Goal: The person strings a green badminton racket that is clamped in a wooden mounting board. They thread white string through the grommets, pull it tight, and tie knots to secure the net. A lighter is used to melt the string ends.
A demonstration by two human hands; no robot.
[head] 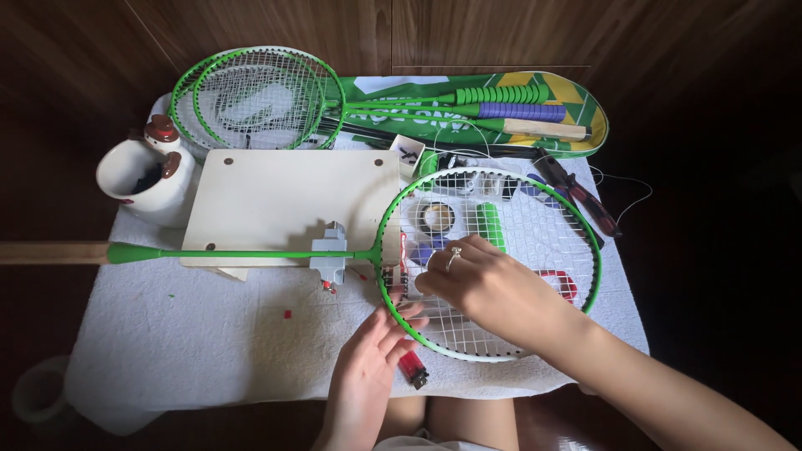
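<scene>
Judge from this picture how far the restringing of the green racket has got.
Done: white strings cross most of the racket head, which lies clamped at the shaft. In hand: the right hand works strings near the throat; the left hand steadies the frame from below. Left: loose string trails uncut beside the pliers.

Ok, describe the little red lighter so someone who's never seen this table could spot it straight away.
Start at the green racket lying across the white cloth. Just below its rim, near the cloth's front edge beside the left hand, lies the lighter. It is the only red block with a dark metal end.
</scene>
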